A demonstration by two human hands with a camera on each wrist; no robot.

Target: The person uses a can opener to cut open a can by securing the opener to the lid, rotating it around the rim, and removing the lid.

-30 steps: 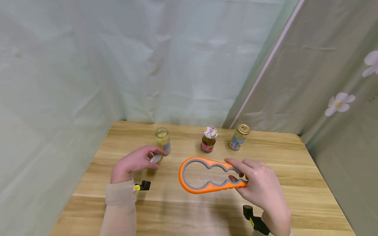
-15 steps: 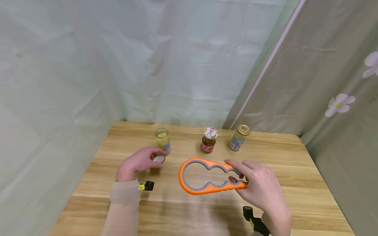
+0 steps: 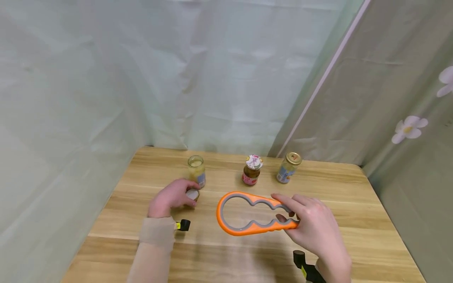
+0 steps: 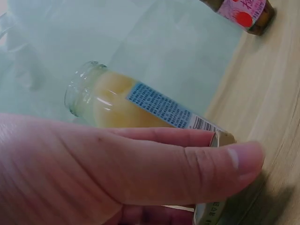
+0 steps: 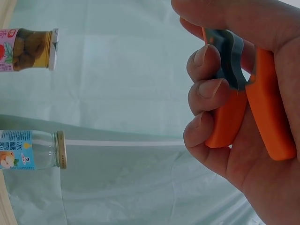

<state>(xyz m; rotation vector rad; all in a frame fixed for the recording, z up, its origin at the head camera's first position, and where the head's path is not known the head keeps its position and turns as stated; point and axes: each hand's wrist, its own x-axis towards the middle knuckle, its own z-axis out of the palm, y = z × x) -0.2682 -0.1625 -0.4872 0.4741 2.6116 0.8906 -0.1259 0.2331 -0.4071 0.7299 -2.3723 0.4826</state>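
While the left hand [image 3: 173, 196] pinches a small round lid [image 3: 192, 195] between thumb and fingers, its pale inner face tilted into view, the right hand [image 3: 315, 220] curls its fingers around the handles of an orange-and-grey opener [image 3: 255, 228]. Those handles stand apart inside the grip, and the rounded loop points leftward, nothing caught in it! The lid sits just in front of an uncovered jar [image 3: 196, 173] of pale yellow contents; whether it touches the table [image 3: 124, 220], I can't tell. Left forearm reaching forward, cuff [image 3: 157, 230] at the wrist, hand low; right hand reaching in from the near right, the opener held over the wood. Farther back stand a pink-labelled jar [image 3: 250, 177] and a gold-lidded jar [image 3: 287, 171], both covered. Behind everything hangs a pale, creased curtain [image 3: 212, 78], white flowers [image 3: 408, 129] on its right side.
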